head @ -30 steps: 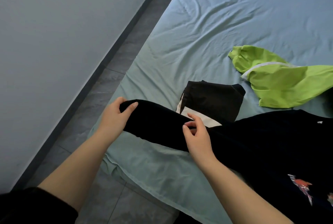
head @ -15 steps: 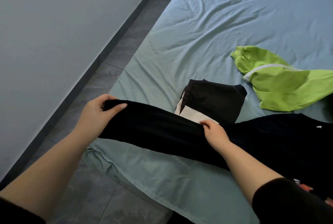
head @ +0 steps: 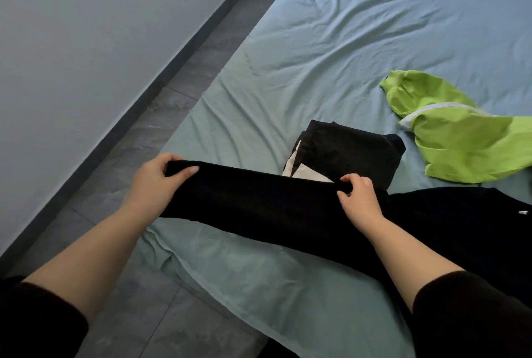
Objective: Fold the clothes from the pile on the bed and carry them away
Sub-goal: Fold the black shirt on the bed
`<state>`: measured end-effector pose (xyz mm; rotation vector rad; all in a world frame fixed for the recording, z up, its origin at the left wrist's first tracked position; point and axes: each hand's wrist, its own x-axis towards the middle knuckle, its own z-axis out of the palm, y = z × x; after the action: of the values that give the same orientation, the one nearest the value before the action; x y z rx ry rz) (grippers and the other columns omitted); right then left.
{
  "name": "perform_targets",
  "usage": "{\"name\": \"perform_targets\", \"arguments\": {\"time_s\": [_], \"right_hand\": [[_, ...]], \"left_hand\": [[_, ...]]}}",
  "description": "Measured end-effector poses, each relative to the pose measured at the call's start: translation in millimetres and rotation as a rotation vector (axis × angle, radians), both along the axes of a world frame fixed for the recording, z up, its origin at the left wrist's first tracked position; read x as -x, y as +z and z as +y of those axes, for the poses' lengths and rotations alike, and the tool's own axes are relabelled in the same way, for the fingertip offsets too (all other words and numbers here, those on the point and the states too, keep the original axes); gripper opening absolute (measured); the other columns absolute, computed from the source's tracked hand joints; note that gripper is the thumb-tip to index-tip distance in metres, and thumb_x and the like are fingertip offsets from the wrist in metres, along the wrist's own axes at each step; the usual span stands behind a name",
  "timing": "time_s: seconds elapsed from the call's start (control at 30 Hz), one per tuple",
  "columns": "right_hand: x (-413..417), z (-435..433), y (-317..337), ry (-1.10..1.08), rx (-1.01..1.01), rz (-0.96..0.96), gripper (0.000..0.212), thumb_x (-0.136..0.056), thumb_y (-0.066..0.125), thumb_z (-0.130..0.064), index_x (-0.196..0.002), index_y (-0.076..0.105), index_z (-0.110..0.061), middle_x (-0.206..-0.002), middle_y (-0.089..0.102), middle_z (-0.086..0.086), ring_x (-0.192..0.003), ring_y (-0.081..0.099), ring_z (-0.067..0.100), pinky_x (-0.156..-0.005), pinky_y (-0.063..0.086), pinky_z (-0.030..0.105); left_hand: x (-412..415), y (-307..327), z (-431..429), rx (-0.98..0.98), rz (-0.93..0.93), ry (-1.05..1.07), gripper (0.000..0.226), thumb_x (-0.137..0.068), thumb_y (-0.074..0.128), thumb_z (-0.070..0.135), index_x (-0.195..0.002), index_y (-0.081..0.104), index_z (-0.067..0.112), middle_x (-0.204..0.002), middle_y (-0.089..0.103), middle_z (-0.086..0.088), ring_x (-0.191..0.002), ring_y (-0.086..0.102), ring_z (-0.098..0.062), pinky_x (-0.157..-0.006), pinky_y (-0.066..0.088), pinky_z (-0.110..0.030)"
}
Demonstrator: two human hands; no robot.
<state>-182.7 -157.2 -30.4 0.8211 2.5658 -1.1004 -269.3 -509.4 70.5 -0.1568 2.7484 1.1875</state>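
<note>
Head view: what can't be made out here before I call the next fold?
Head view, black garment: runs off the right edge; its type is unclear.
Head view, folded black-and-white piece: near edge hidden behind the black garment and right hand.
Head view, green garment: cut by the right edge.

Place: a bedroom in a home.
Bed: a wide mattress under a wrinkled pale blue-green cotton sheet (head: 345, 41) spreads beneath and beyond the grip of the left hand (head: 155, 185) and right hand (head: 359, 199) on the long black fabric garment (head: 259, 208).
Laundry: a folded black-and-white garment (head: 345, 150) lies just behind the grip; a loose lime-green garment with a white stripe (head: 454, 139) lies further off, to its right.
Floor: grey stone-look tiles (head: 138, 139) run left of the grip.
Wall: a plain pale grey wall (head: 86, 41) with a dark skirting strip (head: 172, 65) stands further left.
</note>
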Motion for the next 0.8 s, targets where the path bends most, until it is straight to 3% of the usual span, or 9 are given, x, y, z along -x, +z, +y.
{"name": "perform_targets", "arguments": {"time_s": [0.07, 0.17, 0.27, 0.37, 0.43, 0.5, 0.6, 0.73, 0.8], "right_hand": [[-14.4, -22.4, 0.6, -0.018, -0.121, 0.137, 0.040, -0.094, 0.055, -0.023, -0.134, 0.050, -0.019, -0.143, 0.040, 0.004, -0.117, 0.052, 0.020, -0.101, 0.041, 0.038], [-36.4, -77.7, 0.9, -0.004, -0.239, 0.227, 0.051, -0.099, 0.040, -0.041, -0.148, 0.031, -0.030, -0.158, 0.023, -0.005, -0.144, 0.024, 0.012, -0.117, 0.009, 0.042], [-38.2, -124.7, -16.5, 0.111, -0.087, -0.042, 0.063, -0.097, 0.018, -0.058, -0.153, -0.001, -0.036, -0.161, -0.011, -0.010, -0.148, -0.011, 0.010, -0.115, -0.014, 0.044], [-24.1, -138.4, -21.2, 0.137, 0.031, -0.254, 0.064, -0.097, 0.012, -0.060, -0.151, -0.010, -0.035, -0.160, -0.020, -0.007, -0.146, -0.021, 0.013, -0.117, -0.015, 0.048], [-19.9, -140.6, -6.8, 0.062, 0.105, -0.147, 0.062, -0.099, 0.018, -0.056, -0.153, -0.001, -0.032, -0.162, -0.010, -0.007, -0.148, -0.011, 0.012, -0.119, -0.008, 0.045], [-25.6, -148.5, 17.5, -0.060, 0.264, 0.162, 0.052, -0.101, 0.031, -0.046, -0.151, 0.026, -0.030, -0.159, 0.023, -0.008, -0.146, 0.020, 0.009, -0.120, 0.013, 0.038], [-37.4, -160.9, 57.4, -0.208, 0.613, 0.373, 0.027, -0.098, 0.048, -0.036, -0.121, 0.062, -0.031, -0.122, 0.062, -0.014, -0.115, 0.055, -0.001, -0.104, 0.044, 0.032], [-44.7, -138.7, 85.4, -0.282, 1.108, 0.251, 0.043, -0.088, 0.057, -0.055, -0.128, 0.053, -0.039, -0.122, 0.063, -0.017, -0.112, 0.058, -0.005, -0.094, 0.048, 0.020], [-51.6, -111.3, 85.1, -0.313, 1.183, 0.186, 0.064, -0.076, 0.064, -0.065, -0.132, 0.049, -0.039, -0.123, 0.065, -0.014, -0.113, 0.061, 0.004, -0.098, 0.049, 0.033]], "left_hand": [[1.8, -9.4, -3.8, 0.018, -0.025, 0.017, 0.018, -0.081, 0.077, 0.029, -0.085, 0.066, 0.015, -0.076, 0.065, 0.003, -0.071, 0.058, -0.009, -0.064, 0.043, -0.019], [1.7, -16.4, -10.8, 0.030, -0.026, 0.021, 0.020, -0.081, 0.077, 0.032, -0.084, 0.066, 0.016, -0.076, 0.066, 0.005, -0.070, 0.058, -0.005, -0.065, 0.043, -0.019], [0.2, -16.7, -12.8, 0.041, -0.019, 0.020, 0.019, -0.080, 0.077, 0.035, -0.081, 0.066, 0.020, -0.075, 0.066, 0.008, -0.066, 0.058, 0.005, -0.059, 0.040, -0.010], [-3.5, -14.9, -4.0, 0.021, -0.022, 0.002, 0.018, -0.081, 0.076, 0.034, -0.080, 0.065, 0.020, -0.073, 0.066, 0.007, -0.066, 0.059, 0.003, -0.061, 0.042, -0.013], [-7.1, -12.8, 7.0, -0.012, -0.008, 0.017, 0.018, -0.082, 0.075, 0.034, -0.076, 0.062, 0.022, -0.070, 0.064, 0.009, -0.064, 0.058, 0.006, -0.059, 0.041, -0.011], [-11.3, -9.0, 21.0, -0.043, 0.018, 0.048, 0.020, -0.082, 0.074, 0.037, -0.075, 0.061, 0.023, -0.070, 0.064, 0.009, -0.065, 0.058, 0.003, -0.062, 0.044, -0.019], [-23.1, -3.6, 54.5, -0.101, -0.009, 0.056, 0.020, -0.084, 0.071, 0.038, -0.079, 0.063, 0.021, -0.075, 0.067, 0.006, -0.074, 0.063, -0.008, -0.069, 0.048, -0.029], [-57.5, 1.6, 123.6, -0.311, -0.161, 0.006, 0.020, -0.090, 0.065, 0.038, -0.079, 0.066, 0.022, -0.073, 0.069, 0.005, -0.070, 0.065, -0.011, -0.068, 0.052, -0.031], [-77.3, 2.5, 161.3, -0.455, -0.345, -0.004, 0.036, -0.095, 0.052, 0.049, -0.074, 0.069, 0.026, -0.066, 0.068, 0.007, -0.062, 0.064, -0.009, -0.057, 0.052, -0.028]]}}
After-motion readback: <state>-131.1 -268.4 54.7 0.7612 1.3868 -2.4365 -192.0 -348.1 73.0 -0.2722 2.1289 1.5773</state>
